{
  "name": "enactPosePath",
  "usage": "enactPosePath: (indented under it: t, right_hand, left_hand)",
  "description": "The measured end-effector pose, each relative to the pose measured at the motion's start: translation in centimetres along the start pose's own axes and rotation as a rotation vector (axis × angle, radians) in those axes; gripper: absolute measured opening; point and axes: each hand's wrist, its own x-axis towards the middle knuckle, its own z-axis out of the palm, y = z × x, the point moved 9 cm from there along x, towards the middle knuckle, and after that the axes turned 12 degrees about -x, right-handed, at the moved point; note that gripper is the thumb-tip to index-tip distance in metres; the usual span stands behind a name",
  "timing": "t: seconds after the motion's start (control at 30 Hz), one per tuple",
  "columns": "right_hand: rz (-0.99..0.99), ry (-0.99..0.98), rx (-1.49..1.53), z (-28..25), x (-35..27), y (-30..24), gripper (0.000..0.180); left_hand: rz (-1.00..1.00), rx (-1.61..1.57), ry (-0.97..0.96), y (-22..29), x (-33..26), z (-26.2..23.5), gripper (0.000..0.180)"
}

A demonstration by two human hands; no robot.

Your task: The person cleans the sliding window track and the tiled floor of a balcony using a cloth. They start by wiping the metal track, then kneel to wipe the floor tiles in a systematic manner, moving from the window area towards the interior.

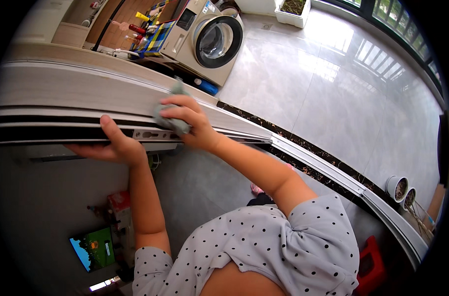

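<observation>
A crumpled grey-green cloth is bunched in my right hand, its fingers curled over it. The cloth presses against the pale frame of a sliding door, beside a metal lock plate set in the door's dark edge. My left hand is at that edge, left of the lock plate. Its thumb is raised on the near side and the fingers stretch out beneath, apart from one another only in part. The cloth's edge is a little blurred.
A front-loading washing machine stands beyond the door, with a blue bottle by its base. The metal floor track runs to the lower right. Plant pots and a red stool are at the right; a lit television is lower left.
</observation>
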Motion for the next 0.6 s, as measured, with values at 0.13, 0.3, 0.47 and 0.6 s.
enactPosePath:
  t: [0.13,0.3,0.47,0.6]
  right_hand:
    - [0.387,0.119,-0.314,-4.6,-12.3,8.8,0.037]
    - [0.948,0.118,-0.436,-8.6,-24.8,17.7,0.025]
    - [0.935,0.170,-0.357,-7.3,-23.5,16.0,0.040]
    - [0.929,0.222,-0.166,-7.3,-21.1,13.9,0.048]
  left_hand:
    - [0.042,0.053,-0.012,0.6,0.0,0.1,0.077]
    - [-0.027,-0.031,-0.001,0.2,-0.9,0.2,0.071]
    - [0.070,-0.163,-0.274,-0.2,-7.7,-3.8,0.040]
    - [-0.226,0.015,-0.699,-4.2,-17.9,-5.0,0.015]
